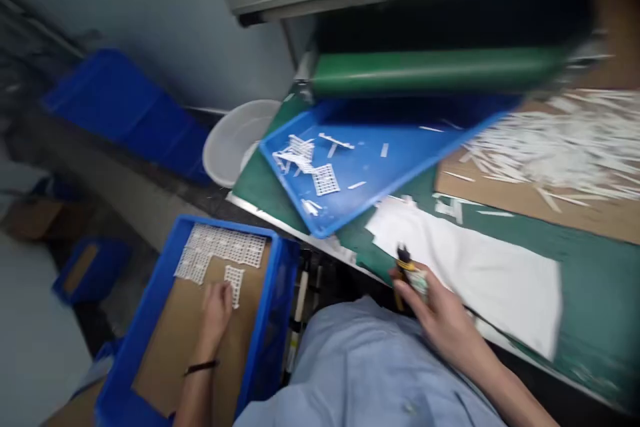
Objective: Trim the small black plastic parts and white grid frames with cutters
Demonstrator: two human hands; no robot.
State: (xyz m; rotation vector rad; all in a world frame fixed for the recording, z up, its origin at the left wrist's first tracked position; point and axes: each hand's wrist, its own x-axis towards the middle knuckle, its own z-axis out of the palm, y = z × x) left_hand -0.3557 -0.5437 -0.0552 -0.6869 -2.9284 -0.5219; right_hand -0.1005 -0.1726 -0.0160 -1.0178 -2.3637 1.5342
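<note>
My left hand (218,307) is inside a blue crate (274,293) lined with brown cardboard, its fingers closed at the edge of a small white grid piece (234,280). Rows of similar white grid pieces (215,247) lie flat at the crate's far end. Over the bench edge, my right hand (435,307) is wrapped round yellow-and-black cutters (406,263), their dark tips pointing away. A white cloth (480,267) lies on the green bench just beyond that hand. More grid pieces (325,179) rest in a blue tray (380,167).
On the right, a heap of thin white strips (560,147) covers cardboard. A green roller (435,72) spans the back of the bench (590,287). A white round basin (233,140) stands by the bench's left corner. Blue bins (130,110) are at the left.
</note>
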